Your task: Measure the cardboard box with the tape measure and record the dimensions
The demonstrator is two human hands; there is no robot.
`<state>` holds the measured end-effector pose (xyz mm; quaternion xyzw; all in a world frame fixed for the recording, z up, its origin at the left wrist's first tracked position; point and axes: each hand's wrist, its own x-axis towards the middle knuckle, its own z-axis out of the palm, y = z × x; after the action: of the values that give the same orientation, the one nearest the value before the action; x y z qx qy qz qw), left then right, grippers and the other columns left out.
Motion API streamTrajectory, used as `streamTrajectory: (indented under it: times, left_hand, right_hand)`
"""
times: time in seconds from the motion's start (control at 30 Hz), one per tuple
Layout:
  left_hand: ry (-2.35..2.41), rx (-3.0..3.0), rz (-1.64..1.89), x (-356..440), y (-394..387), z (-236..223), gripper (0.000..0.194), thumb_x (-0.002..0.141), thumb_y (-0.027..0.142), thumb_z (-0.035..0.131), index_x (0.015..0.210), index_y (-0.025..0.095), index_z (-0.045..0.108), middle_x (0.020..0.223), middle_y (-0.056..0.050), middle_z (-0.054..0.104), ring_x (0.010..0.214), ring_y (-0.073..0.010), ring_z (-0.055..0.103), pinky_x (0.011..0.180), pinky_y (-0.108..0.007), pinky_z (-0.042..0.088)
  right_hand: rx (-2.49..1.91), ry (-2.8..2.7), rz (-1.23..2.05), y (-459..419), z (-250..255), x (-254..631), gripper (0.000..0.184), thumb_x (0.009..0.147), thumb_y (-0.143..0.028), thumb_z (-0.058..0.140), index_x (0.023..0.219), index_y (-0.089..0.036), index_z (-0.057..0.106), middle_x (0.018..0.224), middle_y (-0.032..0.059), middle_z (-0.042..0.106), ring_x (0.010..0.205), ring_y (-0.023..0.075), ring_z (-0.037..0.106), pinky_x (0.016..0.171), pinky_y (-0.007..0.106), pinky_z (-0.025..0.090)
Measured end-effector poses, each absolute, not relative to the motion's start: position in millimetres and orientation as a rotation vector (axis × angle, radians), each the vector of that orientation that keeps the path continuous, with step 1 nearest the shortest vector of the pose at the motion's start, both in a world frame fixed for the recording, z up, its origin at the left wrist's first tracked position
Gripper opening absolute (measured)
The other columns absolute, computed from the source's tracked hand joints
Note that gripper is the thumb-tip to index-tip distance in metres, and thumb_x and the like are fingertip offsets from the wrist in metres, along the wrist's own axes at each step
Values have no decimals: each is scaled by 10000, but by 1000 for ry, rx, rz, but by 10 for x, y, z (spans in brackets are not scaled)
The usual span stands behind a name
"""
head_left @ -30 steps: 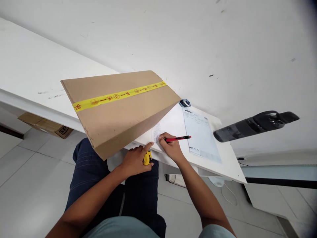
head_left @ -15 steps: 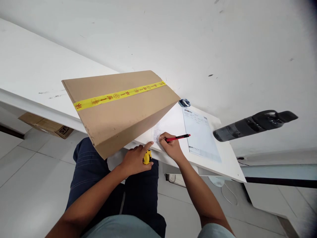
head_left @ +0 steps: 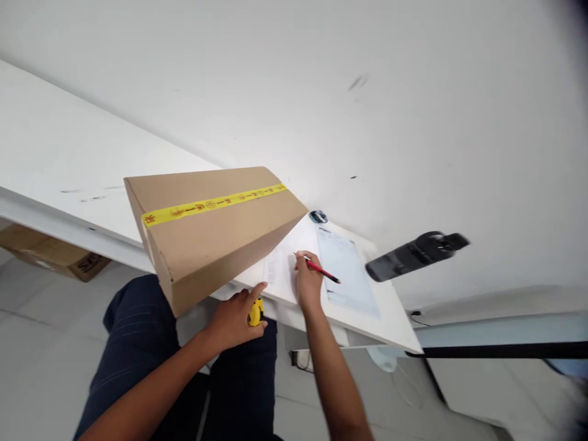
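Observation:
My right hand [head_left: 309, 282] grips a red pen [head_left: 316, 267] with a black end, its tip just above a sheet of paper [head_left: 281, 263] that bears faint handwriting. A yellow and black tape measure [head_left: 256, 312] is held in my left hand [head_left: 237, 321] at the table's front edge, with one finger reaching onto the paper's lower edge. Left of the paper stands a large cardboard box [head_left: 220, 239], closed with yellow printed tape [head_left: 214, 204]. It overhangs the front edge. A pale printed sheet [head_left: 344, 269] lies right of my right hand.
On the white table [head_left: 92, 159], a dark bottle [head_left: 408, 256] stands at the right, and a small blue-and-white roll-like thing [head_left: 318, 217] sits behind the box's corner. The wall borders the table's back. Another cardboard box [head_left: 50, 248] is below the table at left.
My right hand has lifted the pen off the handwriting and moved up the paper, turning the pen's rear end downward. The whole view has shifted. My left hand still holds the tape measure.

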<state>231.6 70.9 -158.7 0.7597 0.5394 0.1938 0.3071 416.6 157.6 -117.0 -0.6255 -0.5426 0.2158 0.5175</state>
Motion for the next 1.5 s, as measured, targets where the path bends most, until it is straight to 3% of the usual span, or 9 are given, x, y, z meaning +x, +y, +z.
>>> streamTrajectory:
  times: [0.1,0.23,0.4,0.63,0.83,1.07,1.3,1.43,1.5]
  left_hand:
    - [1440,1979,527,2337,710,-1605,846,799,385,641,1538,345,231,1345,-93,597,1207,-311,598,921,-406,498]
    - [1442,1986,542,2344,685,-1582,860,805,394,634,1550,331,209,1346,-101,593,1195,-302,605,917,-388,492]
    - [1485,2009,581,2345,619,-1540,879,805,404,631,1561,321,190,1370,-103,581,1191,-299,612,939,-388,477]
    - [1557,2003,568,2371,547,-1459,861,833,419,603,1566,303,167,1297,-105,620,1140,-282,638,895,-359,471]
    - [1593,2003,547,2363,536,-1406,835,849,428,571,1565,307,158,1261,-109,637,1080,-287,660,846,-354,467]
    - [1609,2029,549,2344,529,-1400,825,850,440,560,1563,311,164,1235,-99,647,1052,-284,672,815,-340,468]
    - [1621,2038,519,2364,554,-1416,821,867,454,553,1567,311,150,1233,-94,645,1065,-275,661,837,-343,463]
    - [1616,2046,487,2376,576,-1422,846,867,463,562,1573,321,118,1253,-91,633,1080,-279,652,845,-347,460]
    - [1625,2060,487,2384,591,-1433,850,863,450,572,1576,311,130,1237,-94,635,1080,-285,650,847,-351,461]
  right_hand:
    - [-1514,-1290,507,1684,-1239,4192,296,870,-472,538,962,-197,600,755,30,654,741,202,639,725,325,491]
    - [-1507,-1270,519,1742,-1328,4206,401,826,-327,546,1189,-158,568,949,96,723,896,212,677,831,339,503]
    - [-1516,-1189,520,1765,-1359,4196,472,817,-275,463,1254,-140,579,1014,110,738,1020,236,653,904,378,489]
    - [-1485,-1054,488,1787,-1289,4140,498,845,-377,495,1253,-124,629,906,97,740,756,223,640,669,335,503]
    - [-1462,-959,534,1745,-1248,4120,503,851,-401,500,1250,-121,623,727,37,684,514,163,517,513,297,452]
    - [-1417,-924,576,1693,-1206,4086,451,823,-365,531,1193,-117,601,704,14,612,498,144,482,494,288,461]
    - [-1430,-942,418,1696,-1191,4098,530,853,-352,506,1336,-142,459,1090,122,617,662,153,584,680,321,542]
    - [-1430,-1008,199,1633,-1156,4059,534,899,-340,481,1395,-154,412,1252,174,537,993,229,592,946,394,488]
    - [-1421,-1078,131,1609,-1146,4021,485,918,-308,447,1379,-157,439,1278,180,524,1133,247,554,1006,409,454]
